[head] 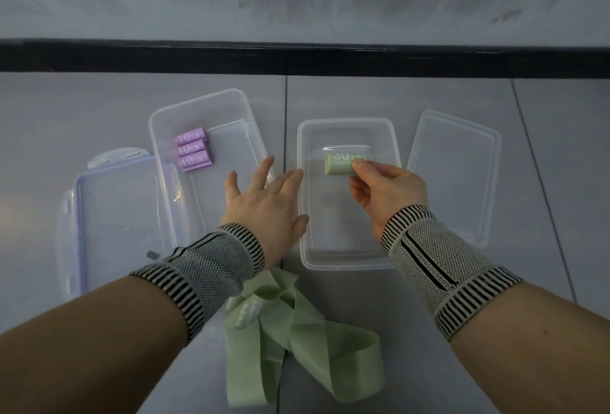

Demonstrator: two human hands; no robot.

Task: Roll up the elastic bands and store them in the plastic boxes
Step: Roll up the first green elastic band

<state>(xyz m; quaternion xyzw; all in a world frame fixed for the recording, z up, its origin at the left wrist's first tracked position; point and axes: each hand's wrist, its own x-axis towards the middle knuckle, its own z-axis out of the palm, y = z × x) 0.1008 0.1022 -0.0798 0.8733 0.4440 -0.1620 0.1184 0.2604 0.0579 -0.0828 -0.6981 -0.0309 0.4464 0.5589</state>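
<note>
Right hand (386, 196): fingers pinch green roll (341, 166) over right box (346, 262). Left hand (264, 202): spread, empty, between boxes. Risk: roll likely springs loose on release; green bands (297, 331) unrolled on desk

three purple rolls (193, 150) in left box (158, 120), green roll (341, 165) over right box (303, 215), loose green bands (297, 324) nearby

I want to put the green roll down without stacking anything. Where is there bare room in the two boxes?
The right box is bare inside; the right hand holds the green roll over it. The left box is free right of and nearer than the three purple rolls, which crowd its far left corner.
</note>
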